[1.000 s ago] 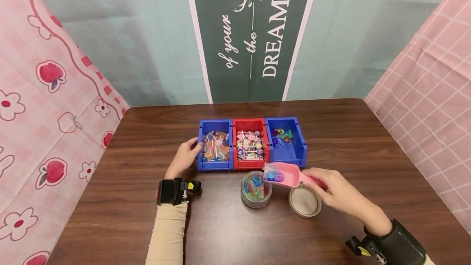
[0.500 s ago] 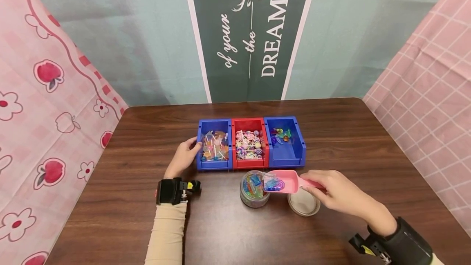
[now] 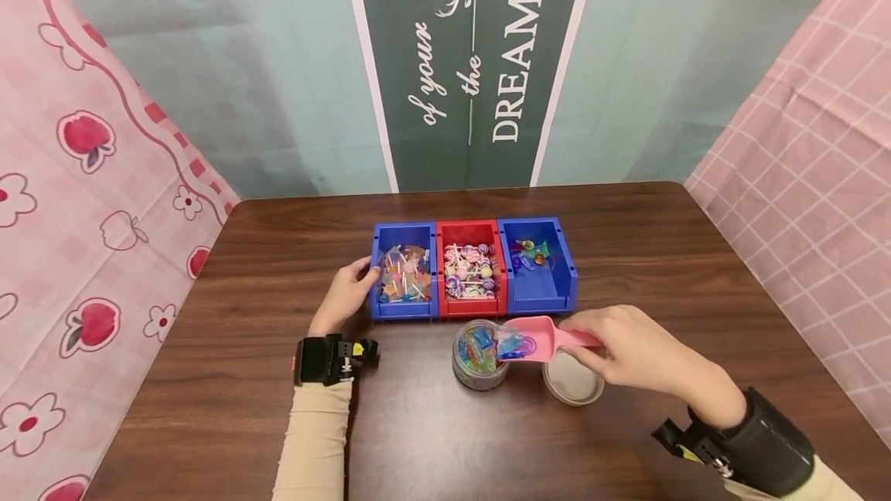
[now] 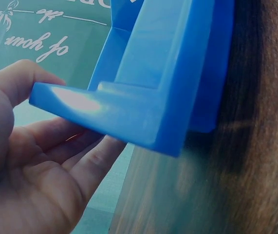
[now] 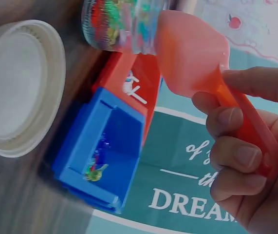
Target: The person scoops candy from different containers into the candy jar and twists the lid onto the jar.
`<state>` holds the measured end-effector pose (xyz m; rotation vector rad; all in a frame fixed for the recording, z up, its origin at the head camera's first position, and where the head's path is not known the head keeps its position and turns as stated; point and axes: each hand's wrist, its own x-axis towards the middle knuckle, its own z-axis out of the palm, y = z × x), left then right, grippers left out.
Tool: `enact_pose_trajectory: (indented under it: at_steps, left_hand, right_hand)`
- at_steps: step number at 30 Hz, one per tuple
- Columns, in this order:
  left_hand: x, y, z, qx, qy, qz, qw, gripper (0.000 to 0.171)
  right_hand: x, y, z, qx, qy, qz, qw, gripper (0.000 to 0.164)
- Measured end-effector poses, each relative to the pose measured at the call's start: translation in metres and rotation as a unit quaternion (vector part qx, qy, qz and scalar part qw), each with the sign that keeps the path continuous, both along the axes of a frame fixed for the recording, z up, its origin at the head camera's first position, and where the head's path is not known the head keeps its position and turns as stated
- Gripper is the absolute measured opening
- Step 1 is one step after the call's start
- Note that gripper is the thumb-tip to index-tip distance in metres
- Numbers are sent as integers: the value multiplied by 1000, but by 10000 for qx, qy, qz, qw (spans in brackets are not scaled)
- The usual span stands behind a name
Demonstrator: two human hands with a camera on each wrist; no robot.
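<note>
My right hand [image 3: 626,350] grips the handle of a pink scoop [image 3: 539,337], fingers wrapped round it in the right wrist view. Several clear blue and purple pieces [image 3: 513,345] lie in the scoop. Its tip is over the right rim of a round clear jar [image 3: 480,373] full of colourful pieces. My left hand [image 3: 346,296] holds the side wall of the left blue bin [image 3: 376,308], thumb on one side and fingers on the other in the left wrist view. That bin contains wrapped candies and sticks. Lollipops fill the red bin [image 3: 472,308] beside it.
The right blue bin [image 3: 539,296] has a few colourful pieces near its back. A round pale lid [image 3: 572,377] lies on the brown table [image 3: 418,439], partly under the right hand and scoop. Printed curtains [image 3: 278,99] hang behind and at both sides.
The scoop first dropped nearer the jar's rim, then shifted slightly left over it, with the pieces still inside. My left hand has stayed on the blue bin.
</note>
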<state>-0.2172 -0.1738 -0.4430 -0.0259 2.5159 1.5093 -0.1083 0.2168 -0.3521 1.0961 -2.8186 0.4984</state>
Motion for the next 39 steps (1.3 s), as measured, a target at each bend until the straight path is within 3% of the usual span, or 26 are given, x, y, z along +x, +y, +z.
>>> enact_pose_trajectory:
  at_steps: [10,21,30,39]
  left_hand:
    - [1,0,-2,-44,-8,-50,10000,49]
    - [2,0,1,-30,25,29,10000,47]
    - [1,1,1,33,-63,15,10000,48]
    - [0,0,0,26,84,-11,10000,47]
  right_hand:
    - [-6,-12,27,425,-468,-55,9980,9]
    - [-6,-16,44,509,29,44,9987,14]
    - [-11,-21,44,415,349,114,9985,10]
    - [-11,-27,38,402,177,205,9988,9]
